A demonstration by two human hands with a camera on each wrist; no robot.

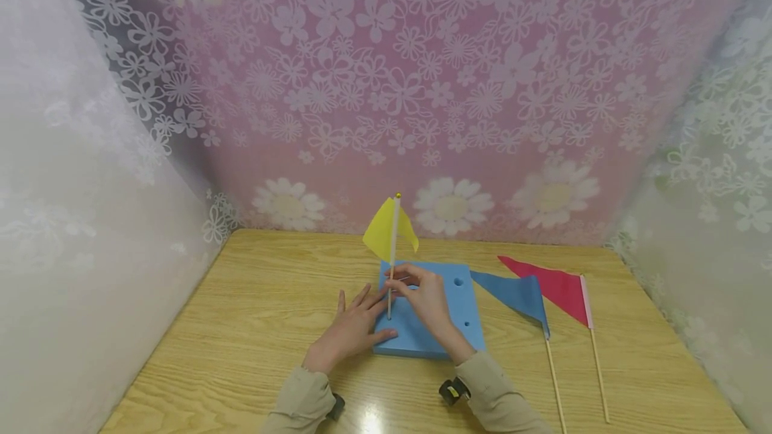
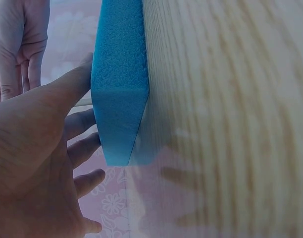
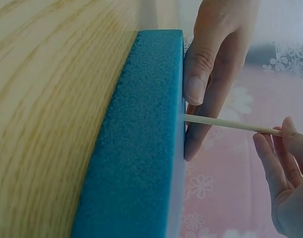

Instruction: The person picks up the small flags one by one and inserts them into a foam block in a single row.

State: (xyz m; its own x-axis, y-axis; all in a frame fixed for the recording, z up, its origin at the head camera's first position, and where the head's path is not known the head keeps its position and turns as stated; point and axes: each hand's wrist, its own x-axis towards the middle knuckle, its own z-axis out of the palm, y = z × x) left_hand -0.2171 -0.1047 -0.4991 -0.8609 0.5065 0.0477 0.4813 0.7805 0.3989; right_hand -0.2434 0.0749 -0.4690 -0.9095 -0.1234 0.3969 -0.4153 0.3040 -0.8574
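Note:
A yellow flag on a thin wooden stick stands nearly upright over the left part of a blue foam block. My right hand pinches the stick between thumb and fingers, part way up. The lower end of the stick meets the block's top face at a hole. My left hand rests on the block's left edge with fingers spread, thumb and fingers on either side of the stick's foot. In the left wrist view, the left fingers lie along the block's top face.
A blue pennant and a red pennant, each on a wooden stick, lie on the wooden table right of the block. Two holes show on the block's right side, the upper one larger. Flowered cloth stands behind the table.

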